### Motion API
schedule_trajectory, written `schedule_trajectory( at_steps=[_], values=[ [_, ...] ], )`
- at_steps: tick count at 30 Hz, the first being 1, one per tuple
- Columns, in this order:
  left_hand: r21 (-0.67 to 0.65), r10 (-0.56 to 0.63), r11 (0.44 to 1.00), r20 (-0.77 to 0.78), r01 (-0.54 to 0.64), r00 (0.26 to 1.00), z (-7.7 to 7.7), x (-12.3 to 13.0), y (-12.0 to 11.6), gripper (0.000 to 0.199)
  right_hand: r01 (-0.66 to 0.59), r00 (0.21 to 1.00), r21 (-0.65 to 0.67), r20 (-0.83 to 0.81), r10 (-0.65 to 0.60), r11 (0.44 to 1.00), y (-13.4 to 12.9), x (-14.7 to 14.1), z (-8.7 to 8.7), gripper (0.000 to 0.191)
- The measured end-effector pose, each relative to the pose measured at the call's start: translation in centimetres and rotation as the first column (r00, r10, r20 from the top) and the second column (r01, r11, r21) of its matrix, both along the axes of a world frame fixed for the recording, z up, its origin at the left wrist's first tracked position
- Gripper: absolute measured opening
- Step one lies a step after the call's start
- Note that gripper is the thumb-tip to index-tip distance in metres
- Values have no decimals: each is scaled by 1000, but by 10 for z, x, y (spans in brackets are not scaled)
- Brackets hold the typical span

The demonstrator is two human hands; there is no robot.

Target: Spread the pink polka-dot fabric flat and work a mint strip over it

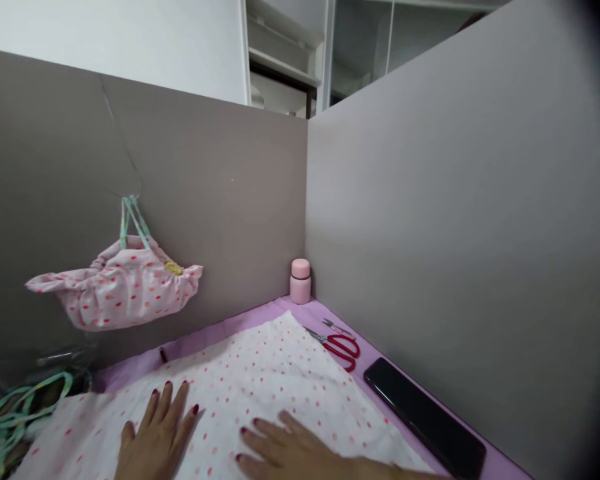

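A white cloth with pink and red dots (260, 373) lies spread over the table, its far corner pointing toward the wall corner. My left hand (153, 437) rests flat on its left part, fingers stretched forward and slightly apart. Further right, my right hand (285, 447) lies on the same cloth with its fingers spread and pointing left. Neither hand holds anything. Red-handled scissors (341, 348) sit by the cloth's right edge, their blades partly hidden by it. Small thread snips (337, 327) are just behind them.
A black phone (425, 417) lies at the table's right edge. In the corner stands a pink flask (301, 281). A dotted cloth bag (125, 287) hangs on the grey partition (220, 200) by green straps. Tangled green cords (20, 413) are at the lower left. Purple cloth (260, 313) covers the table.
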State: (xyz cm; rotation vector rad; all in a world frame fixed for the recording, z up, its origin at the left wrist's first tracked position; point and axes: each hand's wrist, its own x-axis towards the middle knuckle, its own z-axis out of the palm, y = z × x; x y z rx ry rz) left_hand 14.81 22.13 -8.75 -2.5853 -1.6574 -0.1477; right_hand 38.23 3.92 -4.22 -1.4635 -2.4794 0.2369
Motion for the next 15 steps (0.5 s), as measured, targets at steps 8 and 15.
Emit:
schedule_trajectory(
  at_steps=[8, 15],
  values=[
    [-95, 147, 985, 39, -142, 988, 2, -27, 26, 62, 349, 937, -92, 62, -344, 933, 140, 67, 0, 62],
    [-66, 269, 963, 147, -262, 952, 41, -21, 24, 48, 525, 851, -20, 25, -525, 851, 163, 72, -21, 58]
  ],
)
